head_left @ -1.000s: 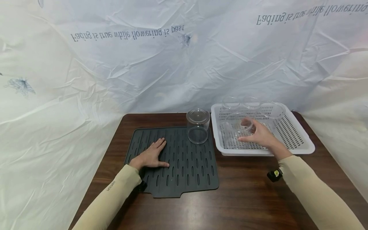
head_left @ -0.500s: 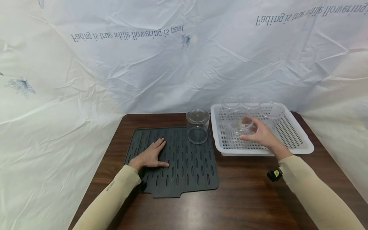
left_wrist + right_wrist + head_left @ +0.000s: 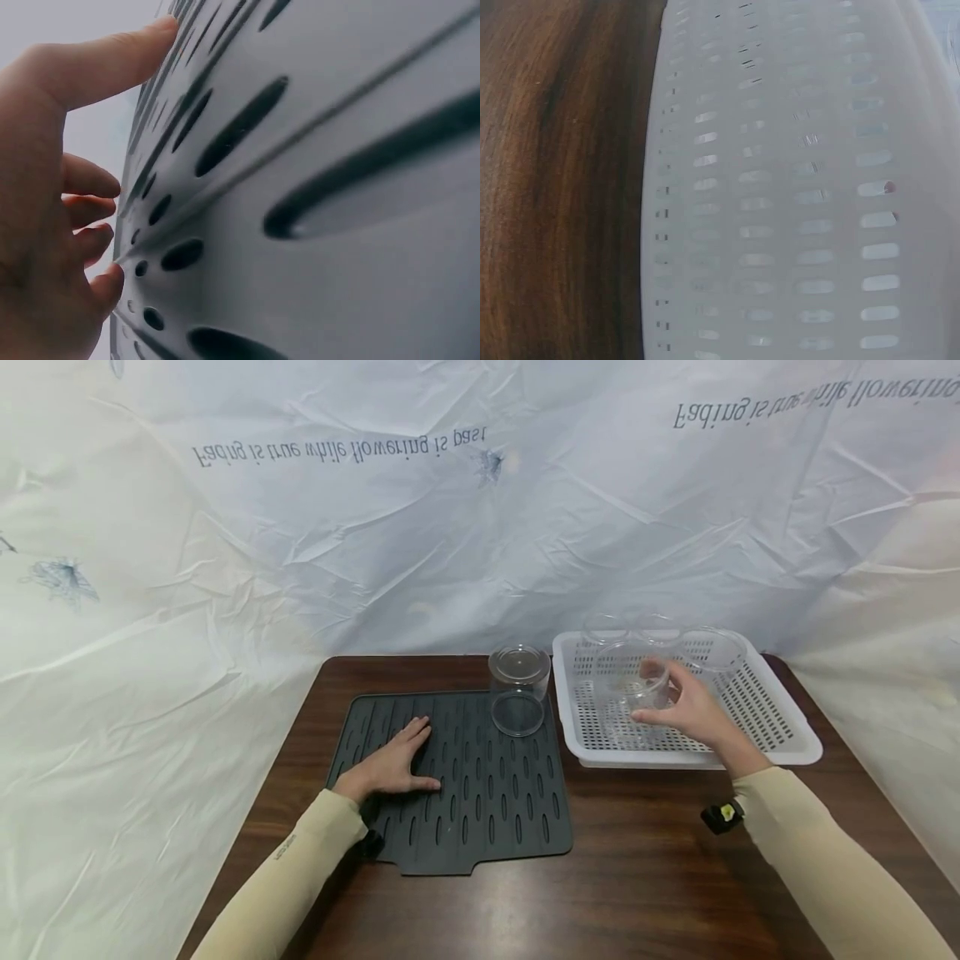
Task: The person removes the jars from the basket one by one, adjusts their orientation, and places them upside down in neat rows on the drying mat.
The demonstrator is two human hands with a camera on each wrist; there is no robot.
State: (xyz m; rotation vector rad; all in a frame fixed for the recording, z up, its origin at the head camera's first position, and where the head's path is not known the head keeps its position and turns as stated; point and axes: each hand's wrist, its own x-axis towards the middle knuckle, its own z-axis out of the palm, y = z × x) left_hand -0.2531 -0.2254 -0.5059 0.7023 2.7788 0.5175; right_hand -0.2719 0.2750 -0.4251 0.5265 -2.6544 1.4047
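Note:
In the head view my left hand (image 3: 390,766) rests on a dark drying mat (image 3: 487,810), fingers straight and thumb spread. The left wrist view shows that hand (image 3: 52,172) beside the slotted mat surface (image 3: 330,285). My right hand (image 3: 690,706) reaches into a white basket (image 3: 780,752) and grips a clear cup (image 3: 622,681), fingers and thumb round its side. Its outline is faint, so its lower end is hard to make out. An upside-down clear cup (image 3: 518,693) stands at the mat's far right corner. The right wrist view shows the basket's slotted wall (image 3: 780,225); the hand is out of that view.
Several more clear cups (image 3: 712,649) stand along the back of the basket, close to the gripped one. A brown wooden table (image 3: 615,877) lies under everything. A white printed sheet (image 3: 420,543) hangs directly behind the table's far edge.
The right hand has shifted slightly up and right with the clear cup, whose rim now sits a little higher in the head view. The left hand stays on the mat.

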